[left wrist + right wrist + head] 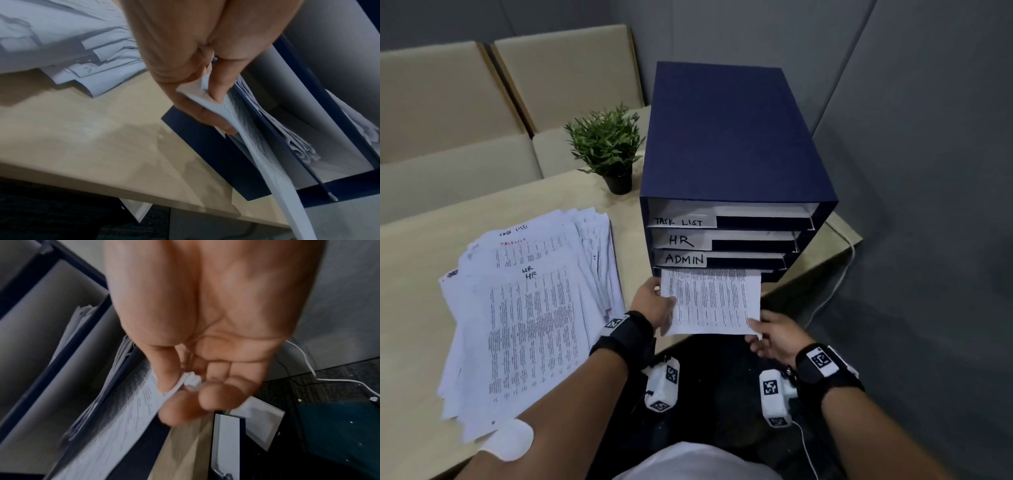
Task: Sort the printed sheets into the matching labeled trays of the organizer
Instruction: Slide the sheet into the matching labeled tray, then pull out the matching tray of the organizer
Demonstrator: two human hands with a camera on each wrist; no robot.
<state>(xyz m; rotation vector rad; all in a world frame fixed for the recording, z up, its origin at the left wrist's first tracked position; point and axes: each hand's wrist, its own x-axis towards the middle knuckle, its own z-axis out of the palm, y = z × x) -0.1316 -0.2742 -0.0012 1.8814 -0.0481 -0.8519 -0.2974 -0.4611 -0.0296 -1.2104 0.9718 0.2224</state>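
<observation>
A printed sheet (710, 299) lies half inside the lowest tray of the dark blue organizer (726, 137), under the trays labeled TASK LIST (679, 222), HR (681, 240) and ADMIN (685, 259). My left hand (655, 306) pinches the sheet's left edge between thumb and fingers; the left wrist view shows the sheet (242, 126) held by that hand (205, 91). My right hand (774, 334) pinches the near right corner, and the right wrist view shows that sheet (127, 410) nipped by thumb and fingers (180, 395). A loose pile of printed sheets (530, 315) lies left on the table.
A small potted plant (607, 147) stands behind the pile, left of the organizer. The beige table (414, 260) ends just in front of the organizer. Beige seat cushions (448, 102) lie beyond, a grey wall (928, 171) on the right, and a white cable (839, 284) hangs there.
</observation>
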